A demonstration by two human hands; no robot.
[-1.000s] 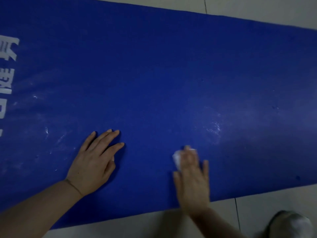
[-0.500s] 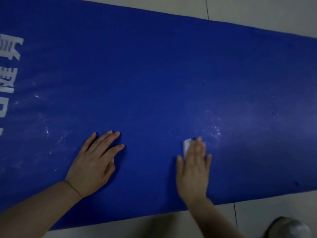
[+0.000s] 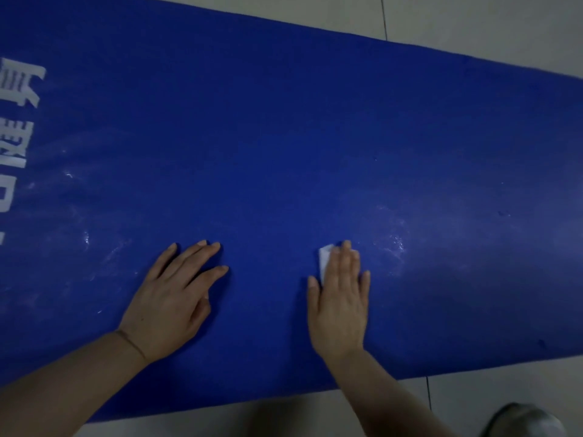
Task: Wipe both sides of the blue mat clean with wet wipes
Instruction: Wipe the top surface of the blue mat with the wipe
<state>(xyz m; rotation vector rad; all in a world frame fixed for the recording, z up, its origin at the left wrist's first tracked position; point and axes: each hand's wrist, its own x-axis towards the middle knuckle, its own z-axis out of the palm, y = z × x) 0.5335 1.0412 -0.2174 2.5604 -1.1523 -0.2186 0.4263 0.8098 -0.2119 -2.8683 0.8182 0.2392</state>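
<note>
The blue mat (image 3: 284, 137) lies flat on a tiled floor and fills most of the view, with white printed characters at its left end. My left hand (image 3: 172, 298) rests flat on the mat near its front edge, fingers straight and spread. My right hand (image 3: 339, 298) presses a folded white wet wipe (image 3: 324, 260) onto the mat with straight fingers; only the wipe's left corner shows from under them. Pale smears and whitish specks (image 3: 396, 244) mark the mat just right of the wipe, and more lie left of my left hand.
Light floor tiles (image 3: 473, 20) show beyond the mat's far edge and along its near edge. A grey rounded object (image 3: 523, 421), perhaps a shoe, sits at the bottom right corner on the floor.
My right hand has slid the wipe forward, away from the mat's front edge and toward the whitish smear. My left hand has stayed in place.
</note>
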